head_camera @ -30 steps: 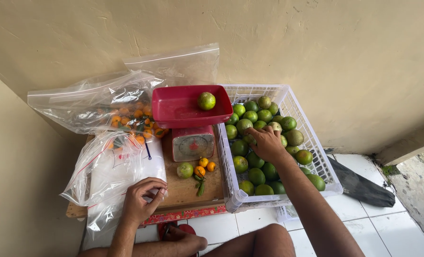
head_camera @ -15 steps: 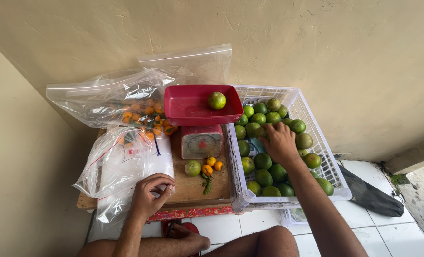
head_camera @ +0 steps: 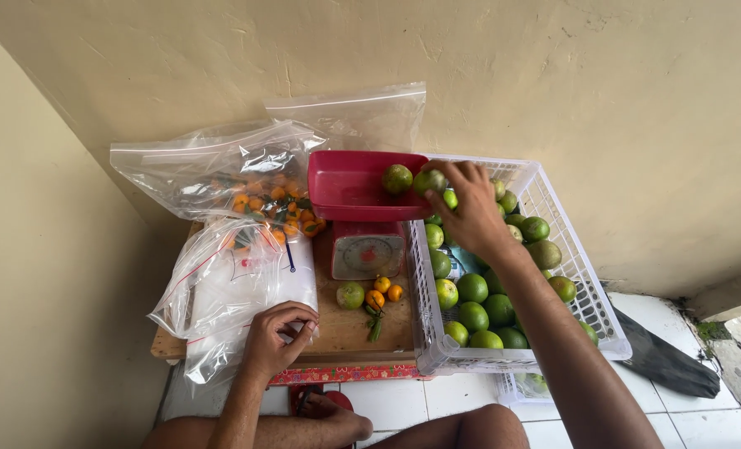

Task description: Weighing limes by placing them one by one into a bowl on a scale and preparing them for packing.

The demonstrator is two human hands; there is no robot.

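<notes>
My right hand (head_camera: 468, 209) holds a green citrus fruit (head_camera: 430, 180) at the right rim of the red scale tray (head_camera: 341, 191), above the white plastic basket (head_camera: 545, 274) full of green citrus fruits. One green fruit (head_camera: 397, 178) lies in the tray. The tray sits on a red kitchen scale (head_camera: 368, 254) with a round dial. My left hand (head_camera: 277, 337) rests on a clear plastic bag (head_camera: 237, 291) at the front of the wooden board (head_camera: 345, 328), fingers curled on the plastic.
A large clear bag of small orange fruits (head_camera: 262, 199) lies at the back left. A green fruit (head_camera: 350, 295) and small orange fruits (head_camera: 383, 291) lie on the board below the scale. A black bag (head_camera: 665, 362) lies on the tiled floor at right. Walls close behind and left.
My right hand has lifted out of the basket with a green fruit and moved left and up to the scale tray. The left hand stays on the plastic bag.
</notes>
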